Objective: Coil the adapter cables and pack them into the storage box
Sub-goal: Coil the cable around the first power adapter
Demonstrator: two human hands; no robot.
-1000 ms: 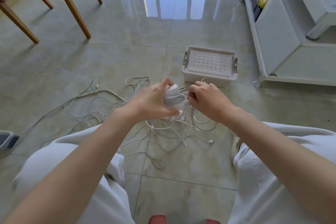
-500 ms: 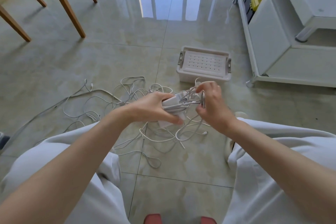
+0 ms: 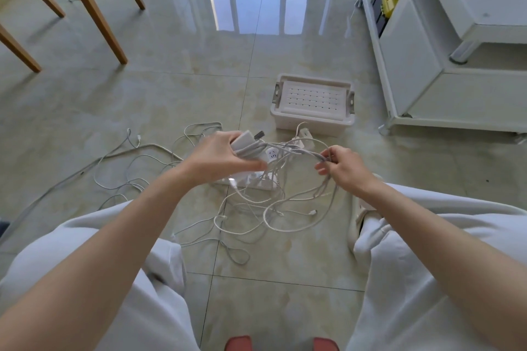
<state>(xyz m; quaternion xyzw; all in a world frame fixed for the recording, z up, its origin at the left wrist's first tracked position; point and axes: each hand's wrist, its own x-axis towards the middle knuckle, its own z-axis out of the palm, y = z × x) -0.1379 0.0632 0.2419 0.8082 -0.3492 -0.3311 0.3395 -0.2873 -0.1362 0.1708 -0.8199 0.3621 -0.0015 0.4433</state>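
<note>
Lifted just above the floor at centre frame: white adapter brick (image 3: 241,142), wrapped by the curled fingers and thumb of the left hand (image 3: 219,159), with a few turns of grey cable (image 3: 296,152) lying across it. Out at three o'clock from the brick, drawn fairly taut, that cable, pinched between thumb and fingertips of the right hand (image 3: 346,168), then dropping toward six o'clock into the loose cables (image 3: 271,218) on the tiles.

Mid-wrap, by the look of it. Best done with light tension from the right hand. Lay each turn beside the last rather than across it. Let slack slide through the pinch instead of hauling the whole tangle along. Hard to tell which floor strand belongs to this brick, so trace it before pulling.

Directly beneath at six o'clock: white power strip (image 3: 258,184) with strands crossing it, likely to snag or get dragged. Lift the working strand clear first. Save a short tail for tucking under a turn.

Further out at one o'clock: storage box (image 3: 310,123) with its lid (image 3: 312,95) on, needing opening before anything goes in. At ten o'clock, wooden chair legs (image 3: 94,14). At two o'clock, a white cabinet (image 3: 413,65).
</note>
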